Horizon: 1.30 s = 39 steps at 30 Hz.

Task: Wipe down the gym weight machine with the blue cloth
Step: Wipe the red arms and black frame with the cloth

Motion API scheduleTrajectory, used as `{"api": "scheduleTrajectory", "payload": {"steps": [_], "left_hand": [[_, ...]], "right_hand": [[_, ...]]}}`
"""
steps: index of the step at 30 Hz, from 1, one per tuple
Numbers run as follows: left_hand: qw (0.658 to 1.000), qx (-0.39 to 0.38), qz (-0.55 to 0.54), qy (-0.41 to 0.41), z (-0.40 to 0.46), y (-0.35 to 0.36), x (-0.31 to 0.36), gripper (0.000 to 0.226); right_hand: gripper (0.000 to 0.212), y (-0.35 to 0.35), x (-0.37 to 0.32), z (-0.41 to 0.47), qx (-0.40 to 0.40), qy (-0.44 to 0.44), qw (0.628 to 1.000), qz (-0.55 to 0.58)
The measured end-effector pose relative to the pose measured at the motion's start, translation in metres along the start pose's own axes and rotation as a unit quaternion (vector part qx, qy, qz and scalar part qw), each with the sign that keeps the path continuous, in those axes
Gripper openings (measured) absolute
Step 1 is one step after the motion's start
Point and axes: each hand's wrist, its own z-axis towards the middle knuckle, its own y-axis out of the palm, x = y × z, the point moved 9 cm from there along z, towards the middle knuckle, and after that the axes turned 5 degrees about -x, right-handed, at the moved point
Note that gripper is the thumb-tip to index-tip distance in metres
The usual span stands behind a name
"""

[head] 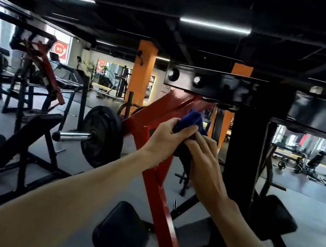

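1. Both hands hold the cloth (192, 120) bunched at the red arm (160, 189), just below the black beam (223, 86).
2. Left hand (168, 139) has its grip curled round the cloth; right hand (205, 162) pinches it from the right.
3. Judging by this, wiping is under way; the lower red arm, plate (100, 137) and near pads (121, 234) seem left.

Both hands work in a tight pocket. A black crossbeam (223, 88) closes it off above, and a thick black post (245, 149) walls it on the right. The red lever arm (160, 189) runs diagonally through the middle, down toward the near edge. To the left a weight plate (102, 137) and its steel sleeve (74, 136) jut out. Open floor (88, 101) lies far left, beyond the plate.
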Motion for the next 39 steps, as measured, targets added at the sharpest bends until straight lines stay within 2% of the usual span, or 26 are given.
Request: {"api": "scheduleTrajectory", "payload": {"steps": [3,7,12,17,21,23,27,30,33,37,39], "left_hand": [[1.0,0.005,-0.001,-0.026,0.004,-0.05,-0.028,0.013],[0.997,-0.006,0.041,-0.062,0.007,-0.117,-0.056,0.02],[0.992,-0.059,0.063,-0.093,0.014,-0.168,-0.08,0.026],[0.982,-0.108,-0.001,-0.158,0.03,-0.178,-0.12,0.026],[0.972,-0.175,-0.045,-0.151,0.054,-0.168,-0.144,0.03],[0.971,-0.197,-0.031,-0.133,0.07,-0.164,-0.156,0.035],[0.968,-0.187,0.165,-0.031,0.115,-0.176,-0.166,0.048],[0.921,-0.182,0.339,0.054,0.15,-0.185,-0.169,0.073],[0.88,-0.164,0.433,0.108,0.183,-0.191,-0.176,0.102],[0.856,-0.139,0.488,0.096,0.215,-0.2,-0.206,0.129],[0.86,-0.151,0.483,0.062,0.229,-0.206,-0.229,0.136]], "right_hand": [[0.03,0.031,-0.019,0.021,0.004,0.018,0.995,0.1],[0.048,0.085,-0.04,0.049,-0.003,0.072,0.989,0.129],[0.055,0.146,-0.062,0.076,-0.011,0.113,0.989,0.095],[0.06,0.176,-0.057,0.088,0.005,0.122,0.992,0.029],[0.059,0.198,-0.027,0.09,0.009,0.13,0.991,-0.002],[0.059,0.204,-0.007,0.095,0.008,0.142,0.99,-0.02],[0.044,0.186,0.033,0.131,0.075,0.151,0.979,-0.114],[0.045,0.168,0.063,0.166,0.134,0.146,0.96,-0.2],[0.046,0.168,0.093,0.194,0.169,0.146,0.932,-0.285],[0.044,0.199,0.116,0.212,0.167,0.149,0.897,-0.382],[0.051,0.232,0.109,0.211,0.142,0.116,0.9,-0.395]]}}
